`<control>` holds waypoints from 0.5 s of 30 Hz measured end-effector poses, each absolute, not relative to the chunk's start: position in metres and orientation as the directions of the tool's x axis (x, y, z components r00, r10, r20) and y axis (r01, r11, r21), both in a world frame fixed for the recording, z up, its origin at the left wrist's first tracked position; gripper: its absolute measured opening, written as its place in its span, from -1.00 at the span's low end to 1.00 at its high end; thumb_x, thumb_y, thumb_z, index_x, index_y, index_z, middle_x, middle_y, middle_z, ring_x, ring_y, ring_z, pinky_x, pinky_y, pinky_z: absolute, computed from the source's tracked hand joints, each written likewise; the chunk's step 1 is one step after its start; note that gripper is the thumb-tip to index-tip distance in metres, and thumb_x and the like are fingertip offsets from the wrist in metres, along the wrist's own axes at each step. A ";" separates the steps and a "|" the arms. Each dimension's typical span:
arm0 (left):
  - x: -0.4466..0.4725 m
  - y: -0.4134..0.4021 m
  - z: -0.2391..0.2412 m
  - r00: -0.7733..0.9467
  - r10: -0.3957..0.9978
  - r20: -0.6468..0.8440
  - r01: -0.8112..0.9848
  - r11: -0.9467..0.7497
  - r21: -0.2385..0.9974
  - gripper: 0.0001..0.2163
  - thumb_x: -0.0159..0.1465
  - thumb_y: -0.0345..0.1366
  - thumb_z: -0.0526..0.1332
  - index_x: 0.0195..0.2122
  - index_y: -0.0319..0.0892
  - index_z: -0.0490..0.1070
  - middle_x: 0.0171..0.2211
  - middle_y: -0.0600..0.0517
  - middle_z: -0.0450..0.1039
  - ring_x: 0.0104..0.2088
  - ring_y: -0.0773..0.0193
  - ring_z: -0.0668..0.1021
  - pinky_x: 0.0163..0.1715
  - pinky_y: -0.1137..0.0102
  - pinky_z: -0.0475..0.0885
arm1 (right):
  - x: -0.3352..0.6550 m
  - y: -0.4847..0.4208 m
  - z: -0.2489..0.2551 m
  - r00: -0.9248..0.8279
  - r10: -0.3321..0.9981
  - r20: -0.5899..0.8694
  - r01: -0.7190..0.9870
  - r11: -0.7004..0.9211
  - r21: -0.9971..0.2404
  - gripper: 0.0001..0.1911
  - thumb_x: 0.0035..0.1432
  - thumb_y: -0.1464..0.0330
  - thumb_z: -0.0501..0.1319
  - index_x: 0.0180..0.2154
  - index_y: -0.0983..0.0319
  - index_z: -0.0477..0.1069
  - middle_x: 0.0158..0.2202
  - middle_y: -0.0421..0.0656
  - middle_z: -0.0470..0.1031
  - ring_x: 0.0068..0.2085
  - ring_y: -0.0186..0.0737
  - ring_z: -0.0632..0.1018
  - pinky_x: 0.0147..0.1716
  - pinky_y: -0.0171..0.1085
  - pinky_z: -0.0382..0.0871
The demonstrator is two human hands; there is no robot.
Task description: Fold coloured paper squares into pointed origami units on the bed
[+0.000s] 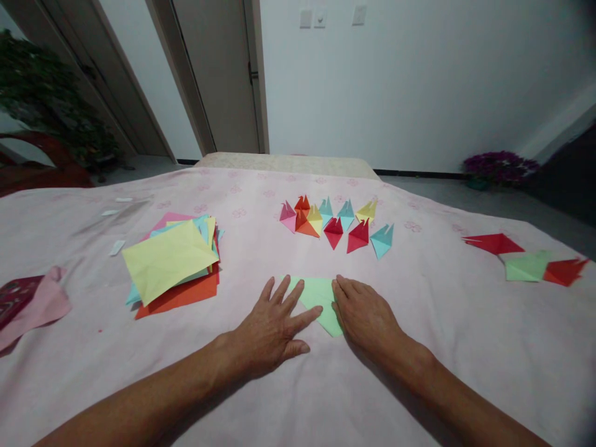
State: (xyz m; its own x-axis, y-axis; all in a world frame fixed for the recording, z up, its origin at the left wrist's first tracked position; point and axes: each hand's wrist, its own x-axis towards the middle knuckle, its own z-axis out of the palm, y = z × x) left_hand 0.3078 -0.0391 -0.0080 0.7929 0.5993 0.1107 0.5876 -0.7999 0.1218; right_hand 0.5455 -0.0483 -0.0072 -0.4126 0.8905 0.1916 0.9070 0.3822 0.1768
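Observation:
A light green sheet of folded paper (320,299) lies flat on the pink cloth, between and partly under my two hands. My left hand (274,329) is open, its fingers spread, with some fingertips resting on the paper's left part. Over the right edge lies my right hand (365,313), its fingers stretched out side by side and pressing down on the paper. Part of that edge is hidden beneath it. Just beyond the hands stand several small folded paper birds, among them a red one (358,236) and a blue one (382,241).
To the left is a stack of coloured paper with a yellow sheet (170,254) on top. Three more folded shapes, including a pale green one (526,267), lie at the far right. A pink cloth piece (44,310) sits at the left edge. The patterned tablecloth (251,397) has wrinkles.

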 end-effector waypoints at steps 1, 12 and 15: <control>0.308 -0.042 -0.007 0.804 0.585 0.106 0.572 -0.810 0.133 -0.36 0.28 0.06 0.17 0.35 0.15 0.02 0.39 -0.18 -0.03 0.36 -0.28 0.04 0.20 -0.28 -0.04 | 0.548 -0.045 -0.001 -0.411 0.897 0.162 0.908 0.388 0.156 -0.68 0.23 0.47 0.11 0.02 0.35 0.42 -0.02 0.13 0.50 -0.07 0.02 0.51 -0.10 -0.08 0.38; 0.351 -0.043 0.000 0.735 0.644 0.215 0.565 -0.756 0.330 -0.63 0.32 -0.07 0.16 0.09 -0.09 0.35 0.12 -0.08 0.40 0.04 0.02 0.46 0.04 0.10 0.36 | 0.567 -0.020 0.007 -0.373 0.907 0.197 0.881 0.413 -0.231 -0.66 0.17 0.52 0.12 -0.06 0.21 0.50 -0.16 -0.08 0.54 -0.12 -0.19 0.48 -0.11 -0.23 0.36; 0.363 -0.030 0.010 0.718 0.672 0.182 0.607 -0.732 0.310 -0.40 0.20 0.11 0.24 0.17 -0.11 0.28 0.05 -0.13 0.40 -0.04 -0.03 0.49 -0.07 0.09 0.43 | 0.570 -0.011 -0.004 -0.196 0.938 0.285 0.864 0.302 -0.402 -0.61 0.17 0.51 0.08 0.01 0.23 0.47 -0.14 -0.07 0.57 -0.14 -0.20 0.53 -0.10 -0.21 0.39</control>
State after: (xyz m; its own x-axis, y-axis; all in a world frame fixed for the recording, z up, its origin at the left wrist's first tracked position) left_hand 0.3635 -0.0296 0.0098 0.7177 0.6722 0.1820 0.6070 -0.7319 0.3097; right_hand 0.5696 -0.0112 -0.0038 -0.1961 0.9384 0.2846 0.8645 0.3025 -0.4015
